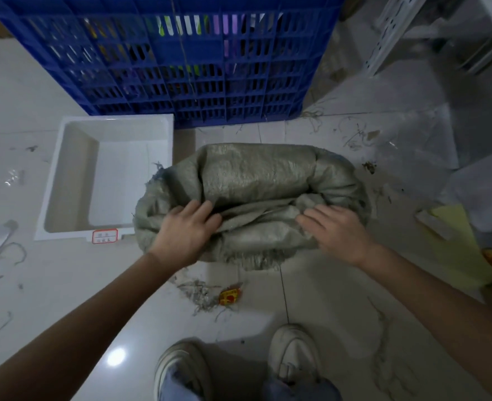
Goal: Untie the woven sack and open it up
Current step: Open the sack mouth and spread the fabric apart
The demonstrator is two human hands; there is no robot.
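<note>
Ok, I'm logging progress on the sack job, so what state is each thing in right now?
Woven sack: on the floor, mouth folded over and crumpled, contents not visible.
Left hand: fingers gripping a fold of the sack.
Right hand: resting on the sack, fingers spread.
White bin: empty, upright.
Blue crate: upright, holding colourful items.

Light: dim and cool overall.
Glare: a round highlight was reflected on the floor tile (pixel 116 356).
Edges: lines were bent by wide-angle distortion.
Sharpness: corners were blurred.
</note>
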